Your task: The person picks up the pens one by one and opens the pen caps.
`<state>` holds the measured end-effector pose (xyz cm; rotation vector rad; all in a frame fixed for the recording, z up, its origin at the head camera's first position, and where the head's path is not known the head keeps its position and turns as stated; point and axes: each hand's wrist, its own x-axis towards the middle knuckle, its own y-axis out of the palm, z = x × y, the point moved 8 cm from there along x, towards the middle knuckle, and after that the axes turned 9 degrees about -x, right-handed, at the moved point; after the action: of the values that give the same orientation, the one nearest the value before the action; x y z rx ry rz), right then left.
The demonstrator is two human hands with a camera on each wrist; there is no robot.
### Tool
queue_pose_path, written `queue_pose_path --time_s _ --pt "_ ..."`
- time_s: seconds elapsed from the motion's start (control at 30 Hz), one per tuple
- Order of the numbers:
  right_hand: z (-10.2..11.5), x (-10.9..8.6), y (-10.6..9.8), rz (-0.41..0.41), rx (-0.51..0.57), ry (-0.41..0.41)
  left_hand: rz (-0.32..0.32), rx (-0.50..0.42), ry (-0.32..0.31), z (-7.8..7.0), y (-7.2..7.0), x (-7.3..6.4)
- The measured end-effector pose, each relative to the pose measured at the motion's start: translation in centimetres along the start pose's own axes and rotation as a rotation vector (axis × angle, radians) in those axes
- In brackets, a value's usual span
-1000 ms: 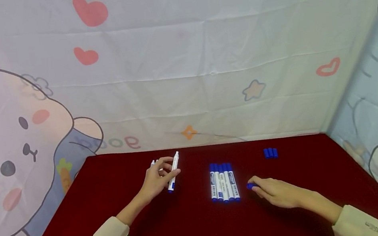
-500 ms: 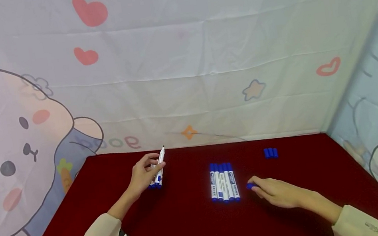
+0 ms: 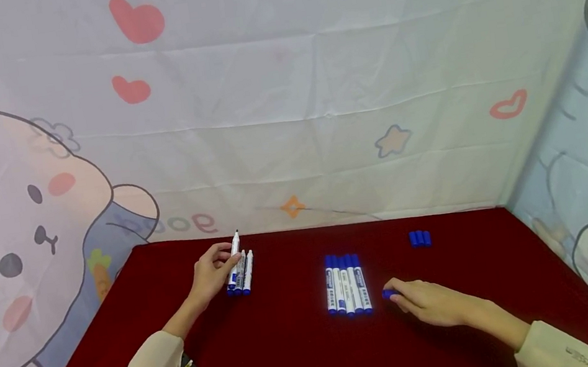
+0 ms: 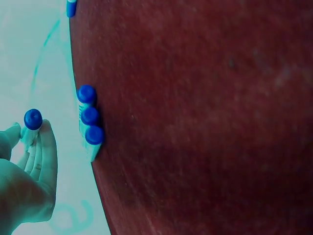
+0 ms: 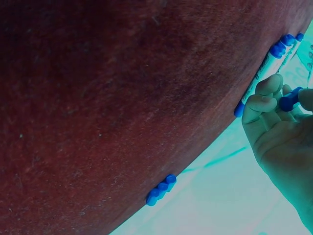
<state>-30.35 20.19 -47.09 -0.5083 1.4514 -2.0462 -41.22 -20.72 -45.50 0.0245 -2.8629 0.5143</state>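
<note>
My left hand (image 3: 212,275) pinches an uncapped whiteboard marker (image 3: 234,242), white with its dark tip pointing up and away. Its blue end (image 4: 33,119) shows in the left wrist view, apart from three uncapped markers (image 3: 250,270) lying side by side on the table. Part of this row is hidden by the hand and the held marker in the head view. My right hand (image 3: 429,302) holds a blue marker cap (image 5: 290,99) between thumb and fingers, just right of a row of several capped blue-and-white markers (image 3: 346,286).
Three loose blue caps (image 3: 420,238) stand together at the back right of the dark red tabletop (image 3: 296,359). A printed cloth (image 3: 258,88) hangs behind the table's far edge.
The held marker lost its cap between the first two frames. My left hand has moved left with it, above the uncapped markers. My right hand keeps its place with the blue cap.
</note>
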Motion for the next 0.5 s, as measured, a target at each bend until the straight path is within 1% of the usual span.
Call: queue_pose_path --time_s 0.13,0.33,0.5 --pt "-0.1 -0.1 0.1 0.007 0.002 0.002 -0.005 0.03 -0.021 0.7 -0.5 0.2" --pt "-0.2 -0.1 0.2 0.011 -0.006 -0.006 -0.037 0.107 -0.006 1.6 -1.4 0.6" --pt "-0.1 -0.2 0.4 0.02 -0.001 -0.014 -0.053 0.149 -0.002 2.4 -1.9 0.8"
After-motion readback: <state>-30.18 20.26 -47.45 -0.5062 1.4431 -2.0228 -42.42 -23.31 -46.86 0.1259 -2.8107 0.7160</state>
